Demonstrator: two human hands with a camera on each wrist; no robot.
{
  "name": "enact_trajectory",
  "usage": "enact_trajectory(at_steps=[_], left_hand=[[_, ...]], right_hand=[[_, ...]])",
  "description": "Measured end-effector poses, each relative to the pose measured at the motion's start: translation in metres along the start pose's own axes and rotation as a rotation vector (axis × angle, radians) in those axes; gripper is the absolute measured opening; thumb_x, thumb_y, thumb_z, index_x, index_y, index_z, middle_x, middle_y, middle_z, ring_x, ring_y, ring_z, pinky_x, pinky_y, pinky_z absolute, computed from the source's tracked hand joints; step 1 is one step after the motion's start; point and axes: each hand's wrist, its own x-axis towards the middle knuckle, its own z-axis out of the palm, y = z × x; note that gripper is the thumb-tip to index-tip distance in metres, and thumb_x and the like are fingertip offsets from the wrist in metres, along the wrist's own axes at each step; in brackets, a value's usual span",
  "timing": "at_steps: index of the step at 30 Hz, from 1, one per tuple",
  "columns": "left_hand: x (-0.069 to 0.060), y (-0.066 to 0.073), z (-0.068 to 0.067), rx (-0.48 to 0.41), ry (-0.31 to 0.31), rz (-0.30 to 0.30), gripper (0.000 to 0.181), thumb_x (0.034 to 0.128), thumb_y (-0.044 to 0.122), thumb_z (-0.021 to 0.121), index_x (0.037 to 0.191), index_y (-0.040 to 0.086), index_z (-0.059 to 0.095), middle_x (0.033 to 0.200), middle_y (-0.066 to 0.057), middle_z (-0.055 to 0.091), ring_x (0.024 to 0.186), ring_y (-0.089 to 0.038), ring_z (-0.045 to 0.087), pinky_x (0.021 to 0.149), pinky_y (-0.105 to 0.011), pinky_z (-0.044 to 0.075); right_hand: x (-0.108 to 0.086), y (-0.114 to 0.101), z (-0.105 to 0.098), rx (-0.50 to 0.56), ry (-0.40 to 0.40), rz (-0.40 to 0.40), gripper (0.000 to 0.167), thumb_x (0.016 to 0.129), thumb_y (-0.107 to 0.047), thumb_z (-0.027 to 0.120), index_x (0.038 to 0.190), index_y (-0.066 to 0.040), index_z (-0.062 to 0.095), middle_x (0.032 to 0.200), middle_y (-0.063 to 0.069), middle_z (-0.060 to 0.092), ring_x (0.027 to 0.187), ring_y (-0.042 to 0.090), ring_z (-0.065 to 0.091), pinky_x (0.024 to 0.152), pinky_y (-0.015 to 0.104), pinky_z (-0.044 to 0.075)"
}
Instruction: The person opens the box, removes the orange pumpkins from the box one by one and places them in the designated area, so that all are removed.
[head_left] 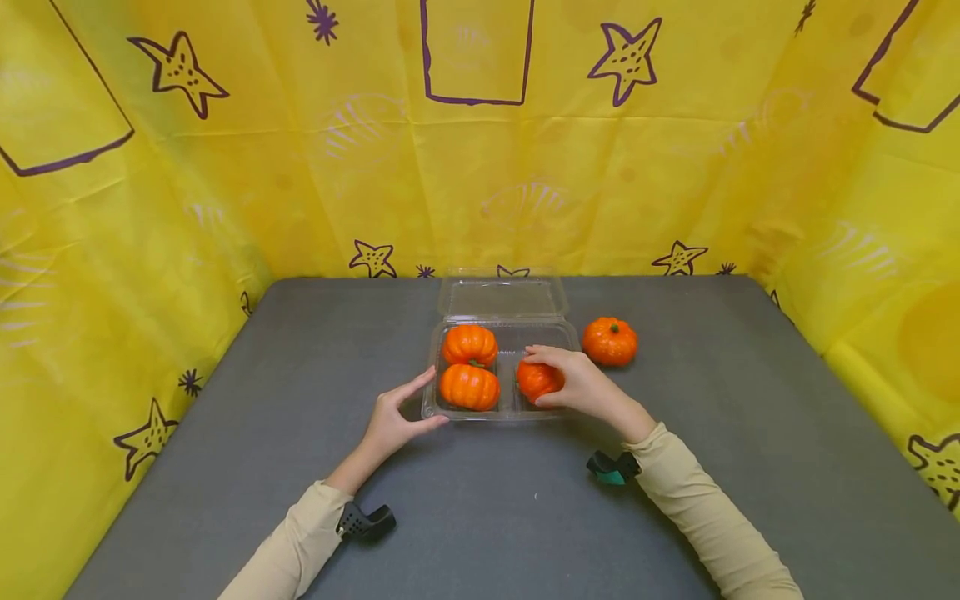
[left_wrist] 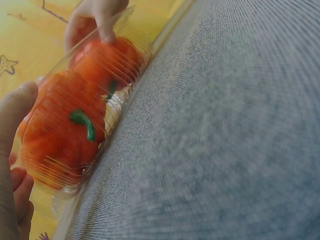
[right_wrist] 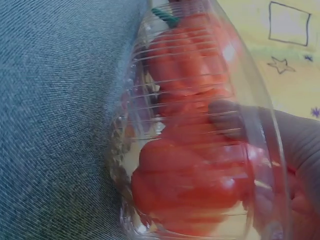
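Observation:
A clear plastic container (head_left: 506,416) lies on the table with its lid (head_left: 502,297) folded back. Two orange pumpkins, one (head_left: 470,344) behind the other (head_left: 469,387), sit in its left compartment. My left hand (head_left: 392,423) touches the container's left side, thumb and fingers spread around the corner. In the right compartment, my right hand (head_left: 581,386) grips a third pumpkin (head_left: 538,380) between thumb and fingers. The right wrist view shows this pumpkin (right_wrist: 187,185) through the clear wall, with the thumb (right_wrist: 230,117) against it.
A fourth orange pumpkin (head_left: 611,341) stands on the grey table (head_left: 495,517), just right of the container. Yellow cloth (head_left: 480,183) with drawn stars hangs behind the table and along both sides.

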Motion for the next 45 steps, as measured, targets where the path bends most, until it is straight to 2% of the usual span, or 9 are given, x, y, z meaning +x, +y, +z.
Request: enact_trajectory(at_steps=[11,18,24,27,33,36,39,41,45], left_hand=[[-0.001,0.0,0.0,0.014,0.0,0.0,0.063,0.0538,-0.009,0.08,0.11,-0.018,0.053,0.111,-0.029,0.054,0.101,-0.042,0.051,0.092,-0.021,0.036],[0.0,0.0,0.0,0.009,-0.007,-0.002,0.063,0.0542,-0.009,0.08,0.11,-0.018,0.053,0.111,-0.03,0.054,0.101,-0.043,0.051,0.092,-0.02,0.035],[0.0,0.001,0.0,0.009,-0.005,-0.009,0.063,0.0542,-0.009,0.08,0.11,-0.018,0.053,0.111,-0.029,0.054,0.101,-0.043,0.051,0.092,-0.02,0.035],[0.0,0.001,0.0,0.008,-0.002,-0.01,0.062,0.0541,-0.009,0.08,0.11,-0.017,0.054,0.11,-0.029,0.054,0.101,-0.043,0.051,0.092,-0.021,0.035],[0.001,0.002,0.0,0.008,0.002,-0.008,0.062,0.0539,-0.009,0.08,0.109,-0.018,0.054,0.11,-0.03,0.054,0.1,-0.044,0.051,0.092,-0.023,0.036],[0.001,0.002,-0.001,0.007,0.002,-0.005,0.062,0.0537,-0.009,0.08,0.109,-0.018,0.054,0.11,-0.03,0.054,0.1,-0.044,0.051,0.092,-0.023,0.036],[0.001,0.002,-0.001,0.006,0.003,0.001,0.062,0.0532,-0.01,0.08,0.109,-0.018,0.054,0.109,-0.03,0.054,0.099,-0.045,0.051,0.092,-0.023,0.036],[0.001,0.002,0.0,0.007,0.005,0.003,0.062,0.0529,-0.01,0.08,0.109,-0.018,0.054,0.109,-0.03,0.054,0.099,-0.045,0.051,0.092,-0.022,0.036],[0.0,0.002,0.0,0.01,0.009,0.005,0.062,0.0526,-0.01,0.08,0.109,-0.018,0.054,0.109,-0.03,0.054,0.1,-0.044,0.051,0.092,-0.022,0.036]], right_hand=[[-0.002,-0.002,-0.005,-0.02,0.095,0.036,0.055,0.056,-0.007,0.084,0.104,0.003,0.059,0.113,0.017,0.058,0.102,0.028,0.054,0.087,0.039,0.043],[-0.003,0.002,-0.005,0.032,0.119,0.079,0.055,0.057,-0.006,0.084,0.103,0.004,0.056,0.111,0.018,0.057,0.101,0.028,0.054,0.085,0.038,0.044],[-0.004,0.005,-0.009,-0.056,0.087,0.08,0.066,0.061,-0.012,0.083,0.116,0.007,0.053,0.11,0.017,0.053,0.096,0.028,0.053,0.082,0.041,0.046],[-0.004,0.006,-0.012,-0.069,0.088,0.083,0.059,0.059,-0.014,0.084,0.109,0.005,0.058,0.108,0.015,0.053,0.096,0.028,0.053,0.081,0.04,0.046],[-0.005,0.003,-0.018,0.025,0.063,0.156,0.05,0.059,-0.009,0.083,0.101,0.005,0.058,0.122,0.024,0.049,0.108,0.035,0.05,0.085,0.042,0.043],[-0.005,0.002,-0.021,0.051,0.032,0.197,0.045,0.06,-0.008,0.082,0.094,0.002,0.056,0.118,0.023,0.053,0.105,0.034,0.052,0.084,0.042,0.044],[-0.005,0.003,-0.023,0.052,0.025,0.199,0.043,0.059,-0.008,0.083,0.088,-0.001,0.052,0.112,0.02,0.057,0.102,0.033,0.054,0.083,0.042,0.045],[-0.006,0.004,-0.024,0.057,0.026,0.19,0.045,0.059,-0.007,0.083,0.091,0.0,0.053,0.109,0.02,0.058,0.101,0.032,0.055,0.083,0.042,0.045],[-0.007,0.007,-0.024,0.073,0.01,0.176,0.063,0.062,-0.01,0.082,0.113,0.008,0.051,0.115,0.021,0.054,0.105,0.033,0.052,0.086,0.043,0.043]])
